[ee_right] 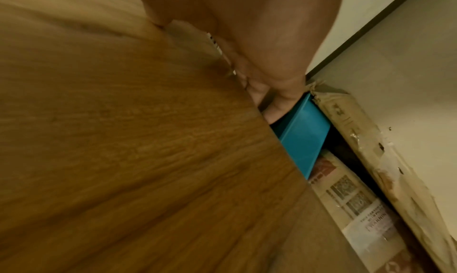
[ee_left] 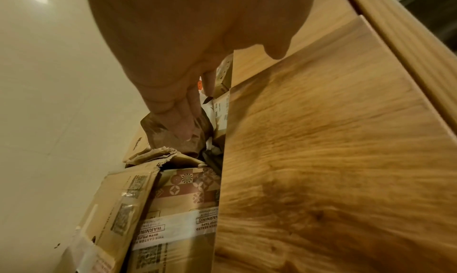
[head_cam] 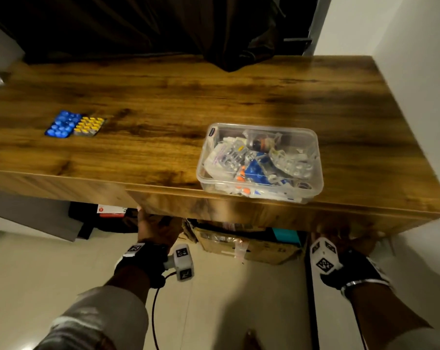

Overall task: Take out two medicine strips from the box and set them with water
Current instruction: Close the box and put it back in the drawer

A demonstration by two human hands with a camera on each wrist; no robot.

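Two medicine strips lie side by side at the table's left: a blue strip (head_cam: 63,123) and a yellow strip (head_cam: 88,126). A clear plastic box (head_cam: 264,127), lidless and full of mixed strips and a small bottle, stands at the table's front edge on the right. Both hands hang below that edge. My left hand (head_cam: 153,226) is left of the box; in the left wrist view its fingers (ee_left: 183,121) point loosely down and hold nothing. My right hand (head_cam: 347,238) is blurred, below and right of the box. In the right wrist view its fingers (ee_right: 279,101) hang relaxed beside the wooden panel.
The wooden table (head_cam: 188,92) meets a white wall on the right, and dark cloth (head_cam: 229,46) hangs over its back edge. Under it sit taped cardboard cartons (head_cam: 244,246) and a teal box (head_cam: 285,234). A black bag (head_cam: 100,218) lies on the floor to the left.
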